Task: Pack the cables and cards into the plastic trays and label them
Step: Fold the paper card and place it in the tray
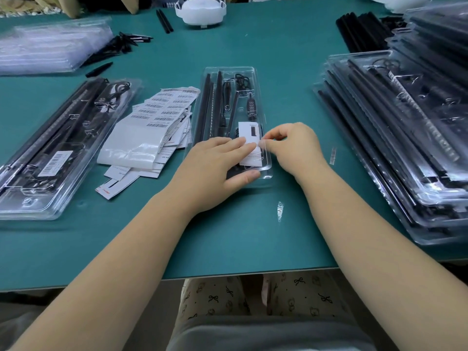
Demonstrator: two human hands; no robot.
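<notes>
A clear plastic tray [229, 72] lies lengthwise in the middle of the green table [278, 59], holding black rods, a coiled cable [241, 82] at its far end and a small black controller [250, 108]. A white card [248, 134] with a black printed block sits in the tray's near right compartment.

The left hand [215, 171] rests flat over the tray's near end, fingers straight and pressing down on the card, thumb lying along the tray's near edge. The right hand [296, 145] is just beside it, its thumb and forefinger curled in a pinch on a small strip of clear tape [263, 145] at the card's right edge.

Left of the tray lies a loose pile of barcode labels [159, 112] on white backing sheets, and beyond it a packed tray [63, 148] with a barcode sticker on it. A stack of packed trays [405, 138] stands to the right. Loose black rods [164, 21] and a white device [200, 11] lie at the table's far side.
</notes>
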